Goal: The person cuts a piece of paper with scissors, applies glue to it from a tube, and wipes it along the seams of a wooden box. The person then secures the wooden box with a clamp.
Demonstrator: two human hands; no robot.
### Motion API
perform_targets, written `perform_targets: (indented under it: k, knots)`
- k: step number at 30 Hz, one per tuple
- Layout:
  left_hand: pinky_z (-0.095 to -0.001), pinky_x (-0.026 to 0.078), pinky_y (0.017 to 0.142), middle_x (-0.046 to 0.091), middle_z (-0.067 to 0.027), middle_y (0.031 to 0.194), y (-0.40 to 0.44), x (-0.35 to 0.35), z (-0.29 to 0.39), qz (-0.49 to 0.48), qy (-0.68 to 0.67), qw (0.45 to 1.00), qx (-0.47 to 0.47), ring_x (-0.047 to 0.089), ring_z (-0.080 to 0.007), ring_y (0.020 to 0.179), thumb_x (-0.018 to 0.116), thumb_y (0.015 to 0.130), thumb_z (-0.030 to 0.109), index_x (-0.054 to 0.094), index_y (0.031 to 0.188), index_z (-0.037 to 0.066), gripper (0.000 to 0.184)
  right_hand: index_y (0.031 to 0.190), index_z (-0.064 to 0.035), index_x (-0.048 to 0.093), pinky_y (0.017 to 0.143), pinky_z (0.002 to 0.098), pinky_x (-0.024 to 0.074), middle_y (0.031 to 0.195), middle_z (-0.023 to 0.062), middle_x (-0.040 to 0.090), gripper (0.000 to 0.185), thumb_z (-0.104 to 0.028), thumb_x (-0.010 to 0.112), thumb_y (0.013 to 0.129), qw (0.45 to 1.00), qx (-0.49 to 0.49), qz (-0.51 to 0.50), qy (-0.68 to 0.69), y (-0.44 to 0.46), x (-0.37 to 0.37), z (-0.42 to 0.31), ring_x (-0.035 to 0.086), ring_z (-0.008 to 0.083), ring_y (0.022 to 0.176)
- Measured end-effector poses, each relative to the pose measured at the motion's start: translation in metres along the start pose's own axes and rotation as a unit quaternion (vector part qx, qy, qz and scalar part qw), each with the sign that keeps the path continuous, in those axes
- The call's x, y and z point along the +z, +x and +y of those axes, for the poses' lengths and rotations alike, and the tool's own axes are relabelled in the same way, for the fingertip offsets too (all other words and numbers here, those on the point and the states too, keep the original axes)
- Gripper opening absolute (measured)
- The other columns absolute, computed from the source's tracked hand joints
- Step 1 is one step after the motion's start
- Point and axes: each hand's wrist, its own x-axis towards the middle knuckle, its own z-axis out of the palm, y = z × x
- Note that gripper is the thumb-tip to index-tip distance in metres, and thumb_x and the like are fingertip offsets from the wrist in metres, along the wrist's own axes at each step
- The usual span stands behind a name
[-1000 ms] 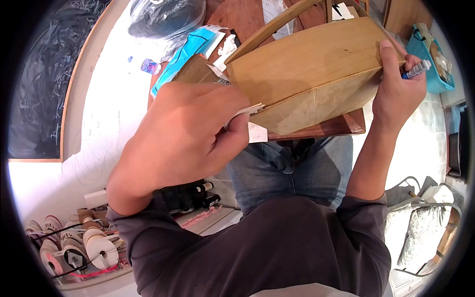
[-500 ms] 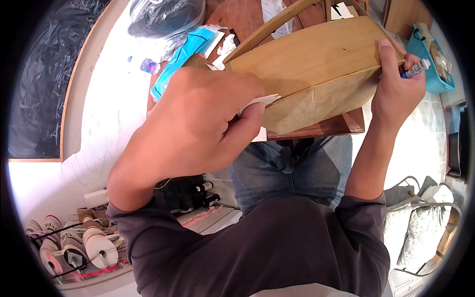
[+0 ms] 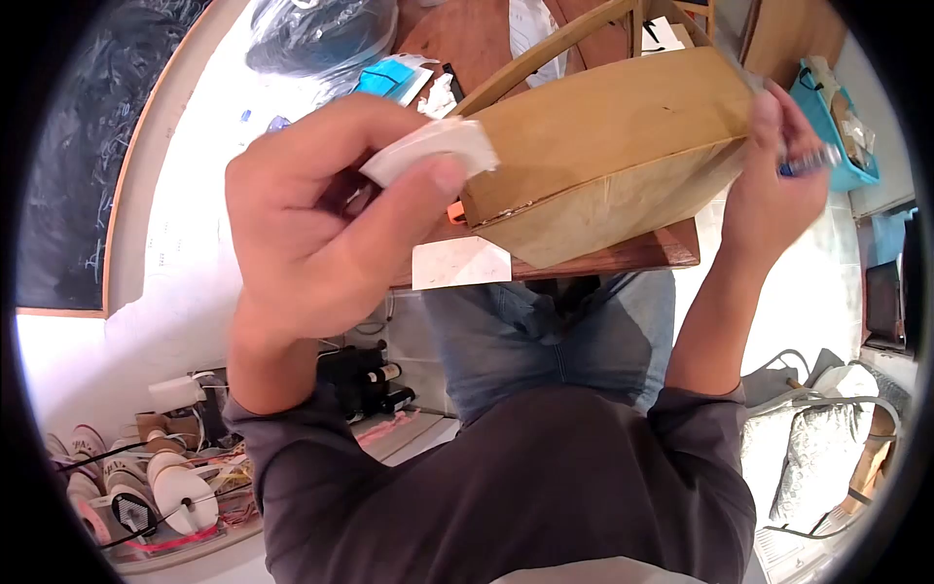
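My left hand (image 3: 331, 214) pinches a folded white piece (image 3: 438, 151), paper or cloth, between thumb and fingers, just off the left end of a wooden box (image 3: 603, 127). The box is tilted over the table's front edge, with a curved wooden strip (image 3: 545, 56) along its far side. Small pale bits lie along its near left edge. My right hand (image 3: 773, 185) grips the box's right end, thumb on top, and also holds a small tube (image 3: 809, 162), blurred by motion.
On the wooden table (image 3: 457, 34) are a blue packet (image 3: 384, 78), crumpled tissue (image 3: 440, 97) and a white card (image 3: 461, 263) at the front edge. A plastic-wrapped bundle (image 3: 316, 34) stands back left. Shoes (image 3: 122, 477) are lower left; a blue bin (image 3: 837, 127) is at right.
My left hand has come away from the box's edge, turned and opened up the view of the white piece. The box has shifted slightly, and the tube in my right hand has tilted.
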Motion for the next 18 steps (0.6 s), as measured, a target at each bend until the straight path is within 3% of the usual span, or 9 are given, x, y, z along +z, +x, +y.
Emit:
perform_targets:
  k: [1, 2, 3, 5, 7, 10, 11, 15, 18]
  knots:
    - [-0.0210, 0.040, 0.058, 0.068, -0.0045, 0.084, -0.007, 0.002, -0.003, 0.004, -0.006, 1.000, 0.002, 0.055, -0.0058, 0.066, 0.077, 0.091, 0.006, 0.069, 0.094, -0.005, 0.014, 0.098, 0.0010, 0.056, 0.075, 0.0229, 0.0403, 0.089, 0.0009, 0.052, 0.032, -0.023, 0.077, 0.093, 0.998, -0.029, 0.041, 0.041, -0.005, -0.002, -0.008, 0.047, 0.0081, 0.086]
    - [-0.0216, 0.041, 0.058, 0.068, -0.0053, 0.084, -0.018, 0.006, -0.006, 0.060, -0.074, 0.995, -0.028, 0.055, -0.0063, 0.067, 0.075, 0.092, 0.005, 0.068, 0.095, -0.006, 0.013, 0.086, -0.0063, 0.049, 0.076, 0.0299, 0.0391, 0.087, 0.0009, 0.052, 0.038, -0.037, 0.053, 0.109, 0.994, -0.088, 0.062, 0.017, -0.007, -0.010, -0.010, 0.043, 0.0118, 0.078]
    - [-0.0223, 0.042, 0.058, 0.068, -0.0062, 0.085, -0.029, 0.011, -0.011, 0.115, -0.143, 0.981, -0.059, 0.056, -0.0067, 0.067, 0.073, 0.093, 0.004, 0.067, 0.096, -0.006, 0.012, 0.092, -0.0035, 0.048, 0.082, 0.0366, 0.0384, 0.086, 0.0056, 0.049, 0.048, -0.047, 0.041, 0.111, 0.995, -0.096, -0.017, 0.019, -0.010, -0.039, 0.000, 0.043, 0.0169, 0.082]
    - [-0.0231, 0.044, 0.058, 0.068, -0.0089, 0.085, -0.051, 0.019, -0.033, 0.132, -0.199, 0.969, -0.064, 0.058, -0.0093, 0.068, 0.069, 0.095, 0.002, 0.065, 0.098, -0.007, 0.011, 0.095, -0.0046, 0.040, 0.080, 0.0368, 0.0291, 0.083, 0.0091, 0.039, 0.048, -0.049, 0.033, 0.111, 0.966, 0.050, -0.139, 0.213, -0.048, -0.062, -0.019, 0.035, 0.0196, 0.081]
    - [-0.0236, 0.045, 0.057, 0.068, -0.0112, 0.086, -0.065, 0.037, -0.045, 0.180, -0.303, 0.935, -0.028, 0.059, -0.0117, 0.065, 0.065, 0.096, 0.002, 0.063, 0.098, -0.008, 0.010, 0.086, -0.0085, 0.039, 0.065, 0.0308, 0.0259, 0.074, 0.0016, 0.033, 0.045, -0.048, 0.038, 0.108, 0.917, 0.152, -0.317, 0.190, -0.075, -0.071, -0.050, 0.032, 0.0142, 0.069]
    - [-0.0247, 0.045, 0.056, 0.068, -0.0125, 0.085, -0.085, 0.060, -0.036, 0.169, -0.350, 0.919, -0.068, 0.058, -0.0124, 0.063, 0.064, 0.098, 0.005, 0.062, 0.098, -0.007, 0.012, 0.094, -0.0030, 0.049, 0.059, 0.0266, 0.0256, 0.074, -0.0002, 0.043, 0.041, -0.042, 0.046, 0.108, 0.889, 0.161, -0.414, 0.112, -0.102, -0.066, -0.061, 0.034, 0.0084, 0.066]
    - [-0.0248, 0.045, 0.056, 0.068, -0.0122, 0.084, -0.091, 0.066, -0.034, 0.143, -0.357, 0.917, -0.103, 0.058, -0.0121, 0.063, 0.064, 0.098, 0.006, 0.062, 0.099, -0.006, 0.012, 0.108, 0.0022, 0.059, 0.064, 0.0280, 0.0427, 0.081, 0.0049, 0.059, 0.023, -0.020, 0.054, 0.107, 0.865, 0.143, -0.459, 0.145, -0.103, -0.073, -0.052, 0.051, 0.0112, 0.070]
    - [-0.0196, 0.046, 0.060, 0.069, -0.0021, 0.079, -0.100, 0.084, -0.035, 0.092, -0.384, 0.913, -0.099, 0.059, -0.0033, 0.068, 0.071, 0.099, 0.007, 0.070, 0.103, -0.004, 0.012, 0.111, 0.0027, 0.061, 0.066, 0.0257, 0.0458, 0.081, 0.0057, 0.066, 0.017, -0.013, 0.061, 0.104, 0.834, 0.177, -0.493, 0.173, -0.108, -0.069, -0.066, 0.057, 0.0107, 0.071]
    - [-0.0220, 0.044, 0.058, 0.069, -0.0070, 0.085, -0.105, 0.083, -0.033, 0.087, -0.386, 0.911, -0.115, 0.058, -0.0069, 0.065, 0.070, 0.099, 0.011, 0.067, 0.099, -0.002, 0.014, 0.110, 0.0026, 0.064, 0.065, 0.0255, 0.0469, 0.078, 0.0051, 0.066, 0.015, -0.011, 0.062, 0.103, 0.834, 0.148, -0.512, 0.146, -0.109, -0.066, -0.071, 0.058, 0.0108, 0.068]
